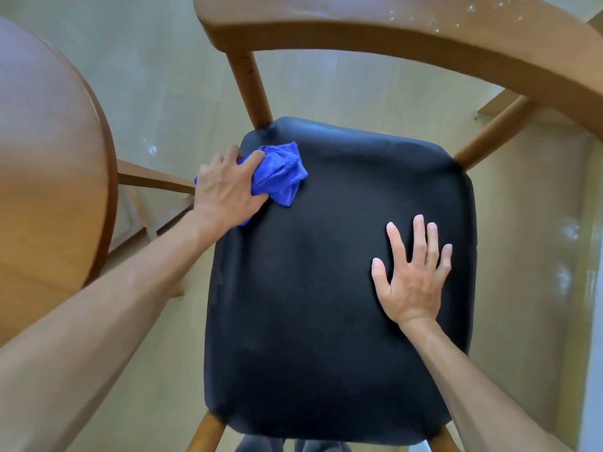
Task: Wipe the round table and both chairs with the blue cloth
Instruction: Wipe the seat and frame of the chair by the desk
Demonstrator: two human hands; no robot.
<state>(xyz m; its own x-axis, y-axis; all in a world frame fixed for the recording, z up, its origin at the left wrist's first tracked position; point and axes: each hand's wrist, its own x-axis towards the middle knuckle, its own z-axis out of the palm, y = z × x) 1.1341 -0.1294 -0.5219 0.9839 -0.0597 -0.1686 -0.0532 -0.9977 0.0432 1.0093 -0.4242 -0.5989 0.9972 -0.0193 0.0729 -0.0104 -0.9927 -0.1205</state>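
cloth (277, 174) on chair seat (326, 288) at far left corner; round table (49, 158) left of chair.

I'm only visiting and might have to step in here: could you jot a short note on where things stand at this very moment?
Left hand grips the bunched blue cloth at the far left corner of the black chair seat.
Right hand lies flat on the seat's right side, fingers spread, holding nothing.
The round table is at the left, beside the chair.
Done: cannot tell from this view whether the table or any part of the seat has been wiped.
Left: the rest of this seat and its wooden backrest, which shows pale specks. The second chair is not in view.
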